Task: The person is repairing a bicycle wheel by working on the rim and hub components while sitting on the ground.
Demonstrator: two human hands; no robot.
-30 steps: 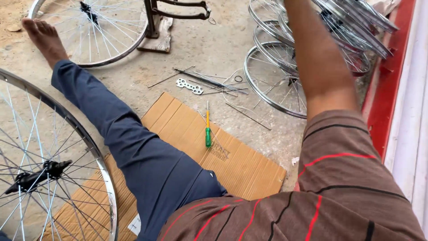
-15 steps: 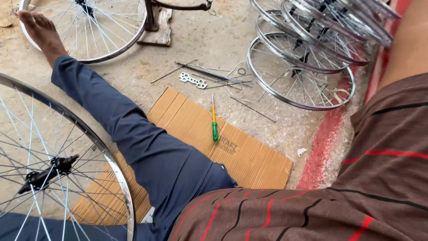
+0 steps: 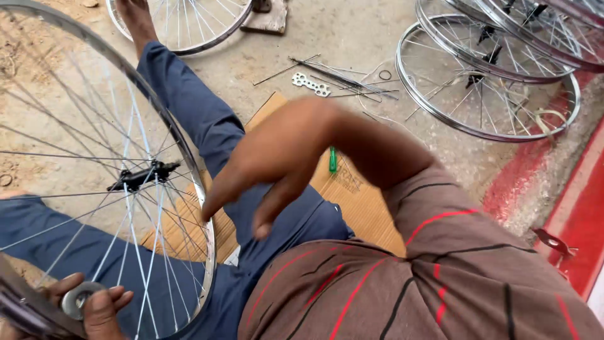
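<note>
Our right hand hangs in mid-air above our lap, fingers loose and spread, grasping nothing, blurred in the frame. Low at the left, our left hand closes around a round metal hub piece at the near rim of the large spoked wheel, which stands tilted across our legs in dark blue trousers, its black hub at the centre. Just beyond the right hand, a green-handled screwdriver lies on a flattened sheet of cardboard spread on the sandy floor. Farther out we see a flat multi-hole spanner among loose spokes. Well apart at upper right, several bare rims lie stacked beside a red-painted kerb. Another wheel rests by our bare foot.
</note>
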